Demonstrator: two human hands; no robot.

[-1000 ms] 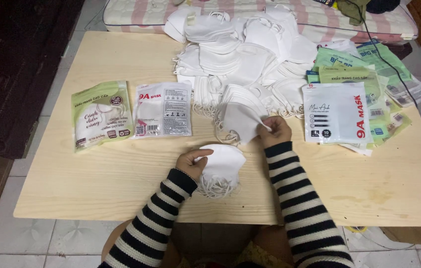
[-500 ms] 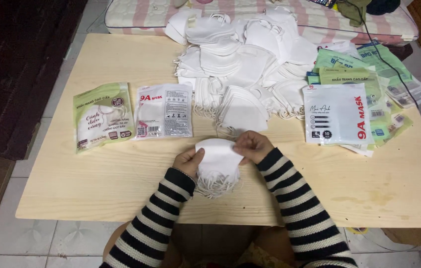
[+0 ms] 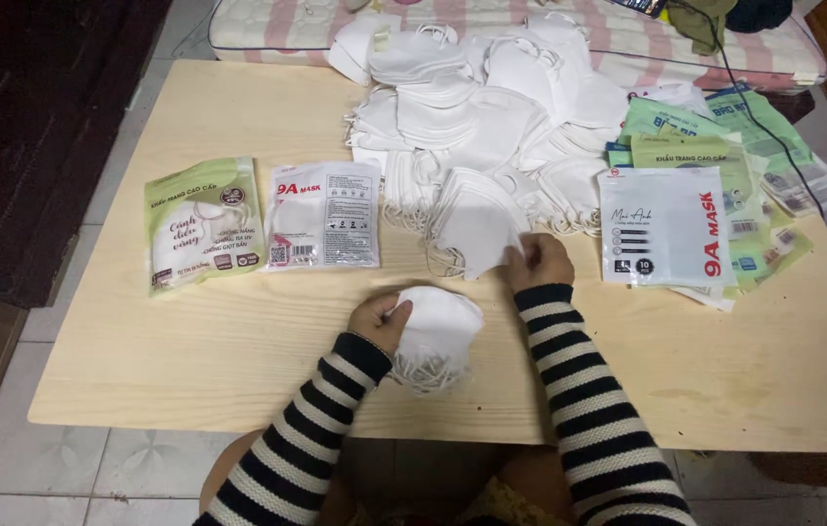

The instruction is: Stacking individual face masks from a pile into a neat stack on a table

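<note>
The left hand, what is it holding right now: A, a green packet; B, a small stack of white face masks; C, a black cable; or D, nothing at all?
B: the left hand grips a small stack of white face masks on the wooden table, their ear loops hanging at the near edge, while the right hand reaches to the big mask pile.
</note>
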